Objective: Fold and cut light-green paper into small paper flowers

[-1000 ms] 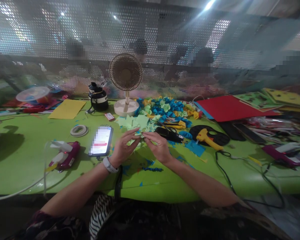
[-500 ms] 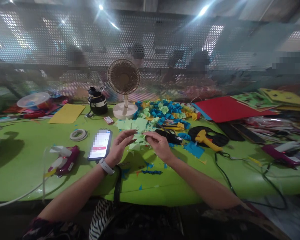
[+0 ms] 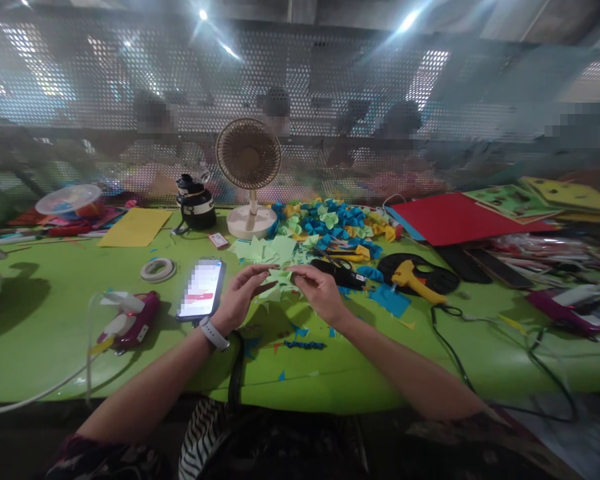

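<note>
Between my fingertips is a small light green paper piece (image 3: 280,275), its folded edges pointing outward. My left hand (image 3: 240,293), with a pale watch (image 3: 213,333) at the wrist, pinches its left side. From the right, my right hand (image 3: 320,290) pinches the other side between thumb and fingers. More light green paper pieces (image 3: 267,250) lie just behind and beneath my hands; I cannot tell exactly where the held piece ends. A heap of blue, green and yellow folded paper (image 3: 330,219) sits farther back. Blue scraps and a dark blue twisted strip (image 3: 304,345) lie nearer me.
A lit phone (image 3: 201,290), a tape roll (image 3: 159,269) and a purple power strip (image 3: 130,323) are on the left. Behind stand a fan (image 3: 249,157) and a dark bottle (image 3: 196,203). A yellow glue gun (image 3: 415,283) with a trailing cord lies right, before red sheets (image 3: 470,217).
Both hands have stayed nearly in place. The light green paper between my fingertips shows a little more of its surface, and the fingers have shifted slightly.
</note>
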The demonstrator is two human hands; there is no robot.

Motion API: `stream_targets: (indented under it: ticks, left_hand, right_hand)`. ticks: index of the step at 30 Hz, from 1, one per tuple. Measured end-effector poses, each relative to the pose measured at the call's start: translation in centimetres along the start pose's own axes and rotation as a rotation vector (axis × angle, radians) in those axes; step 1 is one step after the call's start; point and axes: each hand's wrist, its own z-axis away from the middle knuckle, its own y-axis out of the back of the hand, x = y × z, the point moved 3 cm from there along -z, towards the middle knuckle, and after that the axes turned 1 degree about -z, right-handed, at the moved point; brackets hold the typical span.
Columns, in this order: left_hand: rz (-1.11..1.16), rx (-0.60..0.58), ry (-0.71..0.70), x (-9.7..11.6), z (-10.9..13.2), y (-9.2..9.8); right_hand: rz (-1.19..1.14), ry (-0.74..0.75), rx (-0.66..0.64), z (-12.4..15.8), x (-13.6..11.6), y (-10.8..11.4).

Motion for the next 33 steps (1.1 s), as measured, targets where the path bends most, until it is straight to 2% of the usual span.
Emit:
stream_targets:
  ticks: [9,14,20,26,29,33]
  left_hand:
    - [-0.007,0.033,0.009,-0.1,-0.1,0.1]
    - [-0.02,0.051,-0.001,-0.2,-0.1,0.1]
    - [-0.149,-0.005,-0.062,-0.5,-0.2,0.4]
    - [-0.284,-0.082,-0.036,-1.0,-0.4,0.1]
    - [-0.268,-0.1,-0.005,-1.1,-0.4,-0.1]
    - [-0.162,-0.032,0.053,-1.0,-0.5,0.2]
  right_hand:
    - [0.077,0.103,-0.005,0.1,-0.4,0.1]
    - [0.088,0.092,-0.002,0.1,-0.4,0.1]
    - [0.105,0.109,-0.022,0.1,-0.3,0.1]
    - [0.129,0.086,-0.061,0.3,-0.2,-0.2]
    - [0.07,0.012,-0.073,0.0,-0.1,0.0]
    - [-0.187,-0.178,-0.006,-0.7,0.2,0.9]
